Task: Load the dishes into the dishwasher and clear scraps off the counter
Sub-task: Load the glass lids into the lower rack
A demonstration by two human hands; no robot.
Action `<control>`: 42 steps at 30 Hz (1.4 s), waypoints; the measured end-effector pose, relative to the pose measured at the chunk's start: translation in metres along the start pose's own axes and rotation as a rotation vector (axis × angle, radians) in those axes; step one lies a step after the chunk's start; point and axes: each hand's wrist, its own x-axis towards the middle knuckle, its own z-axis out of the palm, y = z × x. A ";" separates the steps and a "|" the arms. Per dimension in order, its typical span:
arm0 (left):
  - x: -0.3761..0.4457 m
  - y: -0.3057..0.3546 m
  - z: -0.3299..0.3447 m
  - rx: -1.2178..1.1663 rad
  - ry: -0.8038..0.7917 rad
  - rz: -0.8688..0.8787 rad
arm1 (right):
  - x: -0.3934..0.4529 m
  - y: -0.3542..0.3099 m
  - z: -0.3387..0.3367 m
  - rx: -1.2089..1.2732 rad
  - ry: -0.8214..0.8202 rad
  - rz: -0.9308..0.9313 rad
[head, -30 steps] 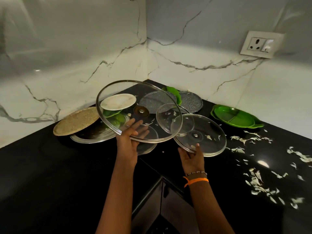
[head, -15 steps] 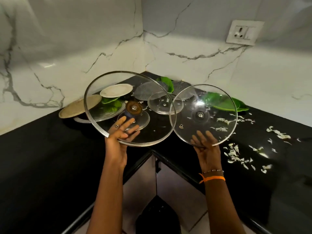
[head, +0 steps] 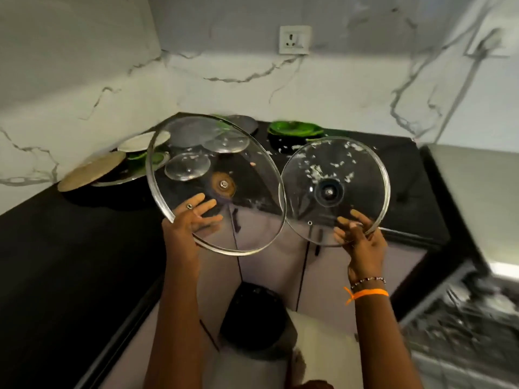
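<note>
My left hand [head: 187, 223] grips the lower rim of a large glass lid [head: 252, 209] with a brown knob, held up and tilted toward me. My right hand [head: 358, 237] grips the lower right rim of a smaller glass lid [head: 362, 175] with a dark knob and white scraps stuck to it. The two lids touch edge to edge above the counter's corner. Behind them on the black counter [head: 56, 248] lie two small glass lids, a tan plate [head: 91, 174], a cream plate and green dishes [head: 295, 130]. An open dishwasher rack [head: 466, 321] shows at the lower right.
White scraps [head: 283, 148] lie scattered on the counter near the green dishes. A black bin [head: 254, 318] stands on the floor between my arms. A steel surface [head: 477, 192] sits at the right. Marble walls with a socket [head: 295, 40] close the corner.
Both lids have been lifted off the counter and drawn toward me. The view has swung right and back, bringing the dishwasher rack and the bin into sight.
</note>
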 end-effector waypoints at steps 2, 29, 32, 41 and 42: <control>-0.029 -0.003 -0.004 0.040 -0.023 -0.044 | -0.034 -0.005 -0.032 -0.031 0.069 0.019; -0.436 -0.199 0.192 0.660 -0.598 -0.726 | -0.290 -0.112 -0.503 -0.816 0.900 0.374; -0.450 -0.222 0.211 0.721 -0.628 -0.762 | -0.287 -0.116 -0.521 -0.884 0.894 0.419; -0.454 -0.307 0.266 0.900 -0.680 -0.726 | -0.245 -0.104 -0.565 -1.112 0.889 0.431; -0.455 -0.319 0.268 0.913 -0.673 -0.732 | -0.239 -0.099 -0.571 -1.137 0.878 0.441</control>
